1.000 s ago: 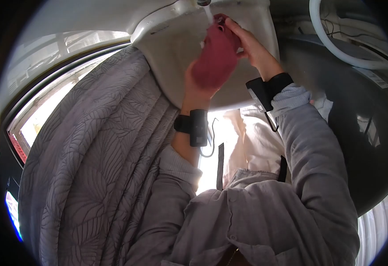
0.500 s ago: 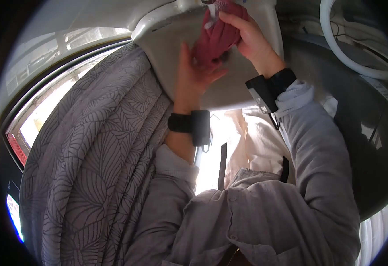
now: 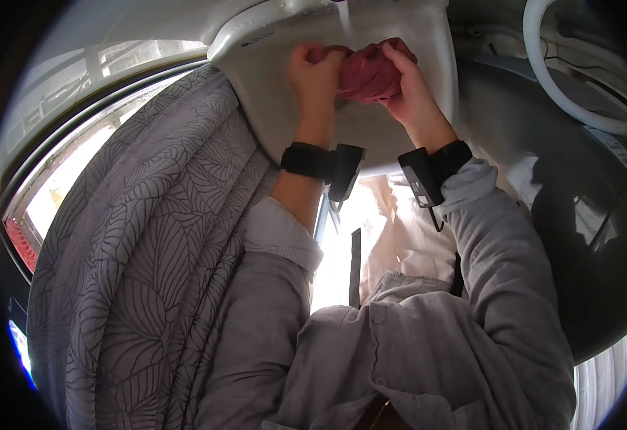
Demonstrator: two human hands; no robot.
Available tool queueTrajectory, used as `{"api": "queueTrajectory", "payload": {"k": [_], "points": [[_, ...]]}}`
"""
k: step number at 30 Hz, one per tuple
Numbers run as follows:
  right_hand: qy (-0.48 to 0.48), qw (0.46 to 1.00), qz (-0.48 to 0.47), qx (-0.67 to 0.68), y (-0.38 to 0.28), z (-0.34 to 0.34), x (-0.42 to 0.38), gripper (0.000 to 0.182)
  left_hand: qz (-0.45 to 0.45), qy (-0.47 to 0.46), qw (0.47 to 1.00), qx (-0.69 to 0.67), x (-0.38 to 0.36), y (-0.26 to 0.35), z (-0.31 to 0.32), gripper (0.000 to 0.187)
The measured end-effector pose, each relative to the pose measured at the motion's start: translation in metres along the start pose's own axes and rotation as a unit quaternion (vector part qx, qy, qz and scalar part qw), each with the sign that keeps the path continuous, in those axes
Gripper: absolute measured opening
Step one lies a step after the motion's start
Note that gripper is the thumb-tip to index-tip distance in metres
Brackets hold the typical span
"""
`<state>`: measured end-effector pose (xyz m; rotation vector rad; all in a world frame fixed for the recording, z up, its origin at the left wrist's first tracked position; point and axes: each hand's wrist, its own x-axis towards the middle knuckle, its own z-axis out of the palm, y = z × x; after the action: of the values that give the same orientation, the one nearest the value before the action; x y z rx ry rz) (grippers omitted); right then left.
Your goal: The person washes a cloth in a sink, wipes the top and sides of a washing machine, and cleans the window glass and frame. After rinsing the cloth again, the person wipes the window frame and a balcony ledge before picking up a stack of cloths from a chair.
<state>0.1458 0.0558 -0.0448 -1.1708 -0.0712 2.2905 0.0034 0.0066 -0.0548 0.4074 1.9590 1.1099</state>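
A dark red wet-looking cloth point(image 3: 369, 72) is bunched between my two hands over the white sink point(image 3: 270, 93). My left hand point(image 3: 316, 79) is closed around its left end, the fingers curled into a fist. The other end is gripped by my right hand point(image 3: 412, 87), thumb lying along the top of the folds. A thin stream of water point(image 3: 345, 20) runs down just behind the cloth at the top of the view; the tap's spout is almost cut off by the frame edge.
To the left hangs a grey leaf-patterned curtain point(image 3: 148, 236) beside a window. On the right stands a dark glossy rounded surface point(image 3: 578, 208), with a white curved hose point(image 3: 542, 79) above it. My legs in pale trousers are below the sink.
The cloth has come down from under the tap and is now stretched sideways. My left hand, loose and blurred before, has moved up and closed on it; my right hand has lowered slightly.
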Motion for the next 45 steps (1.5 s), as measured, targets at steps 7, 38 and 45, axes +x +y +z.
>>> {"api": "queueTrajectory", "payload": {"k": [7, 38, 45], "points": [[0.009, 0.991, -0.105, -0.085, 0.007, 0.006, -0.006, 0.036, -0.273, -0.193, 0.798, -0.502, -0.045, 0.011, -0.008, 0.055], [-0.111, 0.893, -0.18, -0.397, -0.027, 0.022, -0.013, 0.035, -0.157, -0.15, 0.932, -0.292, -0.065, -0.007, -0.032, 0.073], [-0.142, 0.949, -0.096, -0.265, -0.008, 0.029, -0.046, 0.031, -0.241, -0.159, 0.803, -0.521, -0.051, 0.001, -0.026, 0.049]]}}
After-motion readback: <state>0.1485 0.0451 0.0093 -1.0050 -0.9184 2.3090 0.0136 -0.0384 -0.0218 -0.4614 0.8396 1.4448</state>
